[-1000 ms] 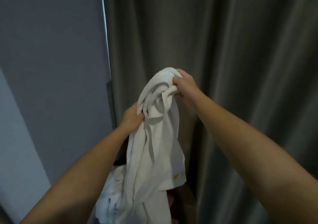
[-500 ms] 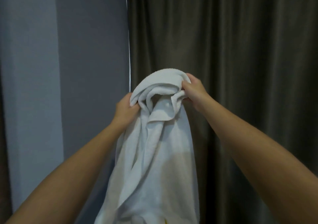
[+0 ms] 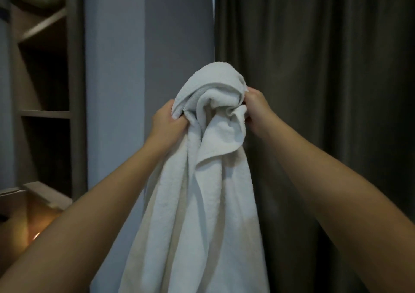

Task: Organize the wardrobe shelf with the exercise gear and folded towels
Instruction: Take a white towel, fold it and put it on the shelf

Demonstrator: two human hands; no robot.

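Note:
A large white towel (image 3: 202, 191) hangs bunched in front of me, its lower end running out of the bottom of the frame. My left hand (image 3: 166, 124) grips the towel's upper left edge with curled fingers. My right hand (image 3: 258, 110) grips the bunched top on the right side, slightly higher. The crumpled top of the towel bulges up between both hands. Both forearms reach forward and up from the lower corners.
A dark grey-brown curtain (image 3: 325, 90) fills the right half behind the towel. A blue-grey wall panel (image 3: 125, 67) stands in the middle. At far left is the open wardrobe with wooden shelves (image 3: 45, 114) and a warm light low down (image 3: 36, 234).
The view has swung left, bringing the wardrobe shelves into sight at the left edge. My left hand has risen closer to the level of my right; both still grip the towel.

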